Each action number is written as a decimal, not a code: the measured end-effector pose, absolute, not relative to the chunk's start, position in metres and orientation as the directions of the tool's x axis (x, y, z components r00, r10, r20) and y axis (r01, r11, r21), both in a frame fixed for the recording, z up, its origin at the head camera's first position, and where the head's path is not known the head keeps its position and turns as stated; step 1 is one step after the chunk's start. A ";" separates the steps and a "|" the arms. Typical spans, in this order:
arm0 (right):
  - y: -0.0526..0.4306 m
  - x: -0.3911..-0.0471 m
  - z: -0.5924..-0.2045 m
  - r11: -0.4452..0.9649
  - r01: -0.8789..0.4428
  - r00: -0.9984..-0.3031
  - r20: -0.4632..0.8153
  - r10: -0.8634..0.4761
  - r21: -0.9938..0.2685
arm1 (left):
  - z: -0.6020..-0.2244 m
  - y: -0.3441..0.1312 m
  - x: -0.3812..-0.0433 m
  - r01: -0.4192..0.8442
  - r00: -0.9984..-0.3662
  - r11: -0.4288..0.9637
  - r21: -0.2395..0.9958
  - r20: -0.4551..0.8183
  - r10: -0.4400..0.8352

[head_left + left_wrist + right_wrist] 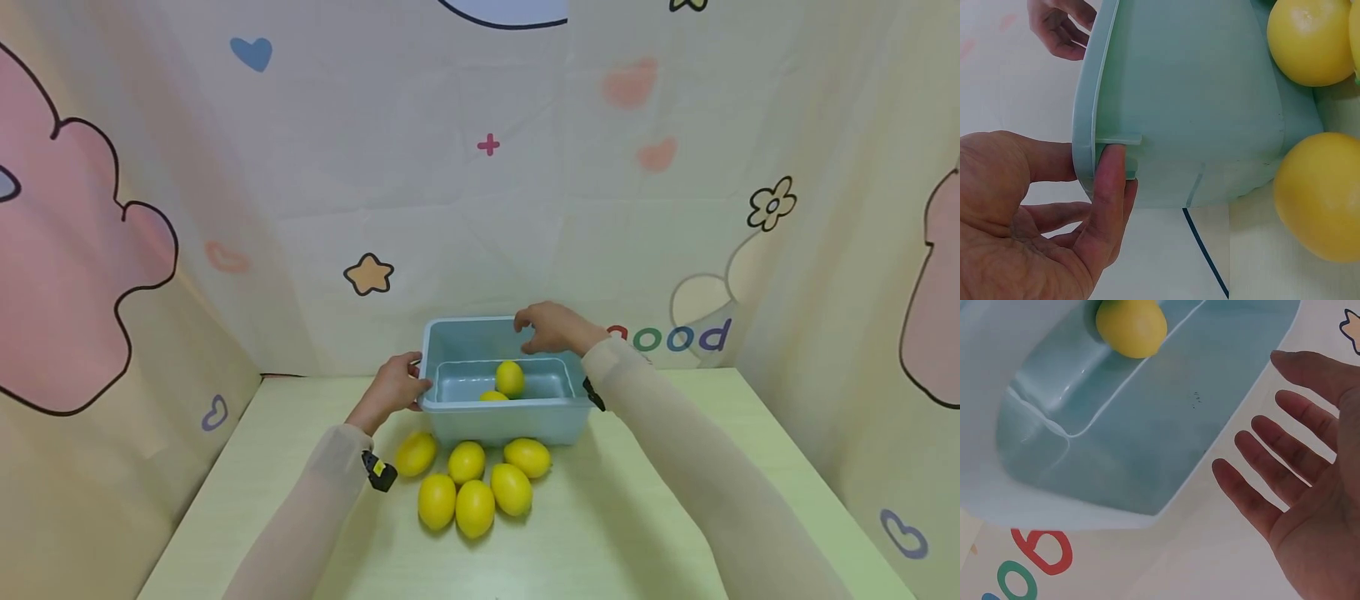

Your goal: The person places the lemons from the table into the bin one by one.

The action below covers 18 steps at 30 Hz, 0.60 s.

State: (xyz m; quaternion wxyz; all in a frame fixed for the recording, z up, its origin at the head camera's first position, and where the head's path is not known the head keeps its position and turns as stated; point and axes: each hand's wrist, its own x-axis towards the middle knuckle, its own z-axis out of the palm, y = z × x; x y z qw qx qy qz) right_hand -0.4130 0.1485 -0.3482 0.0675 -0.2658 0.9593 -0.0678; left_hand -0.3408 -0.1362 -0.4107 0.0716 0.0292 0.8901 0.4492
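Observation:
A light blue plastic bin (pixel 517 427) stands at the back of the table. My left hand (pixel 392 386) grips its left rim; in the left wrist view the thumb and fingers (pixel 1110 194) pinch the edge from both sides. Over the bin's back right part hovers my right hand (pixel 557 327), holding nothing, its fingers (pixel 1282 465) spread and relaxed in the right wrist view. Inside the bin lie a lemon (pixel 510 379) and a second lemon (pixel 493 396), half hidden by the front wall. Several more lemons (pixel 475 508) lie in front of the bin.
The pale wooden table (pixel 637 517) runs back to a printed curtain (pixel 420 183) right behind the bin. Curtains also hang along the left and right sides. One lemon (pixel 416 454) lies close below my left wrist.

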 end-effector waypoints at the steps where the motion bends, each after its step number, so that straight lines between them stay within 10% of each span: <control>1: 0.149 -0.411 -0.348 0.848 -0.505 -0.848 -0.089 -0.522 -0.162 | -0.411 -0.136 -0.341 -0.011 -0.988 0.595 0.804 -0.101 0.118; 18: 0.158 -0.380 -0.323 0.798 -0.575 -0.817 0.073 -0.572 -0.179 | -0.410 -0.136 -0.339 -0.020 -0.988 0.588 0.809 -0.105 0.111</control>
